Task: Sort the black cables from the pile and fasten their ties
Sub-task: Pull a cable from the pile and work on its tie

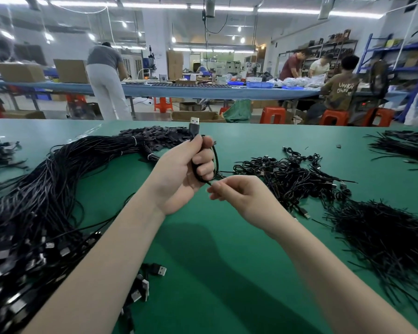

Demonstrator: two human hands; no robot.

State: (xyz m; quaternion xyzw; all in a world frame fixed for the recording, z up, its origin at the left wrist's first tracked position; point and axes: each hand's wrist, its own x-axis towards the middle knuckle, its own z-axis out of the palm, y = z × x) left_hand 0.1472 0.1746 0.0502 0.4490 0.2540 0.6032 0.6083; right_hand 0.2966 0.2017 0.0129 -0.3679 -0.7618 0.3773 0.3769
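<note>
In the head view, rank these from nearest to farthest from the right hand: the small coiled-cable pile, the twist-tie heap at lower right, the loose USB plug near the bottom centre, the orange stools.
From the right hand:
1. Coiled-cable pile, just to its right.
2. Loose USB plug, below and left, near the left forearm.
3. Twist-tie heap, far right on the table.
4. Orange stools, beyond the table's far edge.
Items 2 and 3 are close to call.

matt green table [227, 237], shiny metal plug [194, 121]
</note>
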